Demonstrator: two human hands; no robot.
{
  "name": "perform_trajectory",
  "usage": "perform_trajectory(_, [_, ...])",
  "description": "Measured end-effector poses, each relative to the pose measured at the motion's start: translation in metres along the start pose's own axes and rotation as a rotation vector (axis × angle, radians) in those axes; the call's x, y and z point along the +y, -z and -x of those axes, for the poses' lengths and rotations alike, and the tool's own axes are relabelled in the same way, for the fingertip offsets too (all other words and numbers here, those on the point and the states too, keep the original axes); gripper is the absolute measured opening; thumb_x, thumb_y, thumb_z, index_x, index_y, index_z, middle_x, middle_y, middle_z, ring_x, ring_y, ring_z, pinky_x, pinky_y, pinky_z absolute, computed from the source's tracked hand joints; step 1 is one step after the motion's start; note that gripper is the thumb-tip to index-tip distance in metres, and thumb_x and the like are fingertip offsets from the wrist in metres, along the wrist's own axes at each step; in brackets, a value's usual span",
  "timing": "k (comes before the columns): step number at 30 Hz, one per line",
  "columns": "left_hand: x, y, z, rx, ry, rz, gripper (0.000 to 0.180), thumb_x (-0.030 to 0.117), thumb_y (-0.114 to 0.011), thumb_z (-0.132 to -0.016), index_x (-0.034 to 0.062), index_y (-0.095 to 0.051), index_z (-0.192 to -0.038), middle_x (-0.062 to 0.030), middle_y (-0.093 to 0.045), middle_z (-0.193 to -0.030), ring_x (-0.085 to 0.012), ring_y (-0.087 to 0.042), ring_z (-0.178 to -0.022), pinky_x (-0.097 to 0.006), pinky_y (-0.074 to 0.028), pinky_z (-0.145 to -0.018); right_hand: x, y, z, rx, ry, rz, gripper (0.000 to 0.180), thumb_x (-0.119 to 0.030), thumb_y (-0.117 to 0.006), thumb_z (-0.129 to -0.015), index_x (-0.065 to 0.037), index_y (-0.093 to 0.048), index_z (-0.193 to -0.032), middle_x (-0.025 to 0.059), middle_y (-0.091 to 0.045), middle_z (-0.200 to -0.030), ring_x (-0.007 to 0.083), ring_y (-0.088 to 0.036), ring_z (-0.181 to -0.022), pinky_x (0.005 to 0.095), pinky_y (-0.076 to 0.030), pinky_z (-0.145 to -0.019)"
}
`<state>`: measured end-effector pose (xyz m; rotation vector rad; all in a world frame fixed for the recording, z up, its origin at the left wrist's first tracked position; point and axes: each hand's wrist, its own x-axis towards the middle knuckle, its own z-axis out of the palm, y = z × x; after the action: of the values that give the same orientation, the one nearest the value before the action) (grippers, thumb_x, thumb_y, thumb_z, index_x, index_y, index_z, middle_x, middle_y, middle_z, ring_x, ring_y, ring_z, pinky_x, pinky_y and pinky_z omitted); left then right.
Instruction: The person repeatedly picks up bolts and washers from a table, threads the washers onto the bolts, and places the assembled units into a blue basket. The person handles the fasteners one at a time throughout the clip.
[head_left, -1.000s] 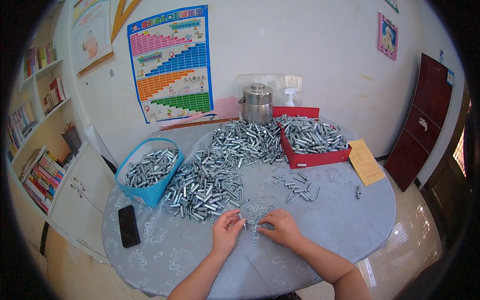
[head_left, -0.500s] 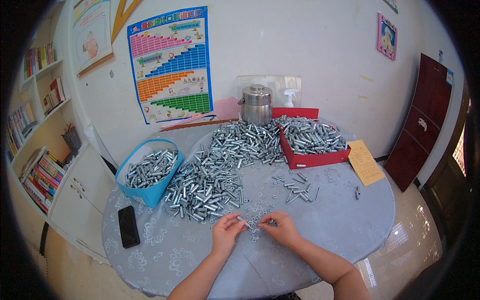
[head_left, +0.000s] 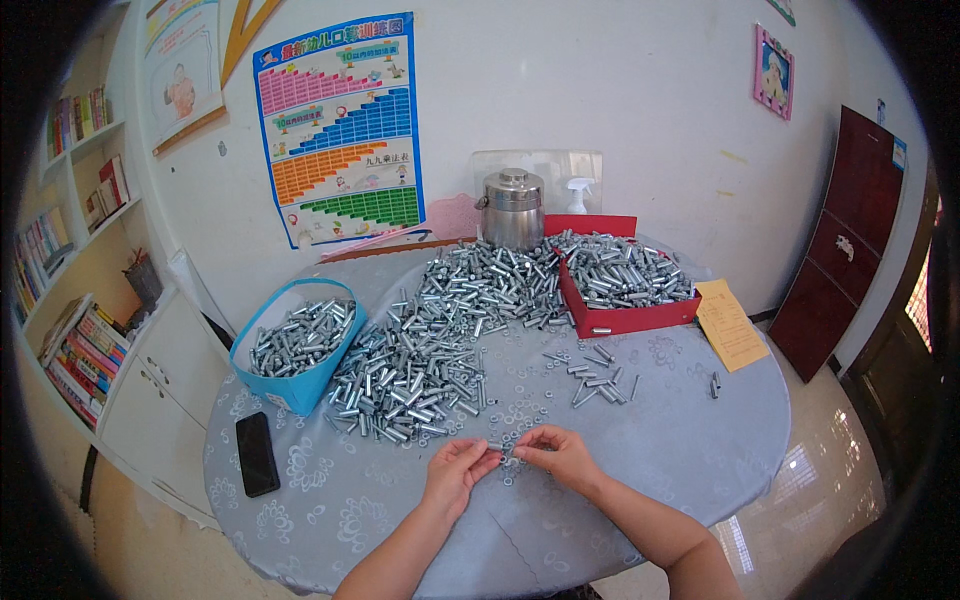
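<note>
Both hands sit where they were 1 second ago, near the table's (head_left: 700, 440) front edge; the left hand (head_left: 455, 475) and right hand (head_left: 560, 455) pinch 1 small metal bolt (head_left: 497, 449) between their fingertips, over scattered washers (head_left: 520, 415); the heap of bolts (head_left: 420, 360) is unchanged.

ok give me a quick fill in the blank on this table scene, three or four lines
1. The black phone lies on the table in front of the ____ fabric bin of metal pieces.
2. The box to the right of the big pile is ____ in colour.
3. The metal canister stands near the ____ at the table's far edge.
4. The left hand and right hand meet over a scatter of small ____.

Missing words: blue; red; wall; washers
</note>
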<state>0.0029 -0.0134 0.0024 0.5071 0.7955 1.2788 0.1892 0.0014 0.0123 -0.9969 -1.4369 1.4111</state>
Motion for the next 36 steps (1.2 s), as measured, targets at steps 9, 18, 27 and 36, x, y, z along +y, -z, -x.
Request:
perform_trajectory(9, [-0.002, 0.001, 0.0, -0.026, 0.066, 0.017, 0.011, 0.005, -0.057, -0.083, -0.0024, -0.053, -0.089, -0.017, -0.061, -0.088, -0.0236, -0.063, -0.08, -0.031, -0.054, -0.073, -0.004, -0.001, 0.001, 0.06, 0.008, -0.023, 0.016, -0.014, -0.064, -0.081, -0.002, -0.065, -0.091, -0.001, -0.062, -0.083, 0.006, -0.053, -0.078, 0.0202, -0.042, -0.069])
perform_trajectory(18, [-0.005, 0.003, -0.001, -0.019, 0.099, 0.059, 0.013, 0.006, -0.057, -0.083, -0.0031, -0.051, -0.09, -0.018, -0.06, -0.091, -0.0243, -0.062, -0.083, -0.031, -0.054, -0.074, -0.011, -0.003, 0.003, 0.132, 0.205, 0.2, 0.015, -0.011, -0.065, -0.078, -0.002, -0.065, -0.09, 0.0034, -0.062, -0.085, 0.0093, -0.055, -0.078, 0.0218, -0.043, -0.071])
perform_trajectory(27, [0.001, -0.008, 0.008, -0.057, 0.141, -0.02, 0.017, 0.009, -0.058, -0.083, -0.0042, -0.054, -0.093, -0.0185, -0.061, -0.092, -0.0217, -0.063, -0.078, -0.031, -0.053, -0.072, -0.007, -0.002, 0.004, 0.155, 0.247, 0.215, 0.014, -0.008, -0.063, -0.078, -0.002, -0.064, -0.091, 0.0038, -0.062, -0.086, 0.0101, -0.056, -0.078, 0.0229, -0.045, -0.071])
perform_trajectory(36, [0.002, -0.007, 0.006, -0.015, 0.082, -0.111, 0.019, 0.009, -0.059, -0.082, -0.0035, -0.056, -0.097, -0.0158, -0.063, -0.09, -0.0173, -0.062, -0.072, -0.026, -0.054, -0.066, -0.012, -0.001, 0.003, 0.109, 0.205, 0.17, 0.021, -0.012, -0.065, -0.077, -0.005, -0.063, -0.097, 0.0036, -0.06, -0.085, 0.0111, -0.056, -0.075, 0.0246, -0.045, -0.069])
